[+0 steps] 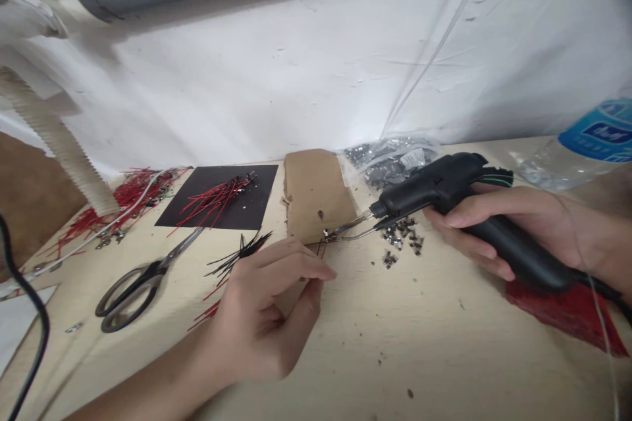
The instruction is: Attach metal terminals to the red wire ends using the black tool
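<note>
My right hand [523, 227] is wrapped round the grip of a black soldering gun [444, 191], whose metal tip [340, 231] points left at the edge of a brown cardboard piece [311, 194]. My left hand [269, 312] pinches thin red and black wires [322, 251] between thumb and fingers, right at the gun's tip. Several small metal parts [402, 240] lie loose on the table just under the gun.
Scissors [138, 286] lie at the left by black wires [239, 253]. A black mat [217, 197] holds red wires; more red wires [126, 194] pile beyond. A bag of metal parts [390, 158], a water bottle [582, 145], a red cloth [567, 312] and a ribbed hose [59, 138] surround the work.
</note>
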{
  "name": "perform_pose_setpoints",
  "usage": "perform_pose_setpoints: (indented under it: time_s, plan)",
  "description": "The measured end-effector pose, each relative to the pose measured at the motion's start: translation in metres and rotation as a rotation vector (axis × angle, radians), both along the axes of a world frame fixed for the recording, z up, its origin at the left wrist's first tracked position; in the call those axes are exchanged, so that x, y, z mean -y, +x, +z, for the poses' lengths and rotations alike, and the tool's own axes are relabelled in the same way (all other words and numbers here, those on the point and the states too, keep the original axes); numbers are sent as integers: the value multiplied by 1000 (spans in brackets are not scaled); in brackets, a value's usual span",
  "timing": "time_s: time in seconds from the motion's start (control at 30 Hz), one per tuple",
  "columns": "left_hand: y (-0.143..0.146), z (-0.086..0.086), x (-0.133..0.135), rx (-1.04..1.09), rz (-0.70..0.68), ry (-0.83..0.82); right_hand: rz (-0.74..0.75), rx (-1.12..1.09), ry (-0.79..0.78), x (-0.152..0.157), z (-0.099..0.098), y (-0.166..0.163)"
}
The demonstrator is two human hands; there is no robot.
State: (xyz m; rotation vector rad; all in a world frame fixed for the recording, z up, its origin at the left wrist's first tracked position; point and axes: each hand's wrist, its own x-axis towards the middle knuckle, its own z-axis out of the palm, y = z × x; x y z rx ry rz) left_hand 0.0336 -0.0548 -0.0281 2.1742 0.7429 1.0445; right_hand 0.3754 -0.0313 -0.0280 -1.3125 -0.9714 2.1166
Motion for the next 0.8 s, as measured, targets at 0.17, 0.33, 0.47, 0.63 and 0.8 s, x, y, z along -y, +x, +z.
perform_pose_setpoints:
  time_s: [0.17, 0.33, 0.47, 0.63, 0.8]
  plan:
    - [1, -1, 0, 8, -10, 4, 12, -3, -13, -1, 0, 0]
    - [1, 0, 0, 7, -6, 5, 13, -19, -1, -1, 0, 0]
    - [0, 0, -1, 12, -4, 11, 7, -14, -1, 0, -1, 0]
    - [0, 1, 0, 19, -8, 26, -8, -3, -12, 0, 0, -1]
    - [1, 1, 1, 15, -12, 30, 5, -14, -18, 0, 1, -3]
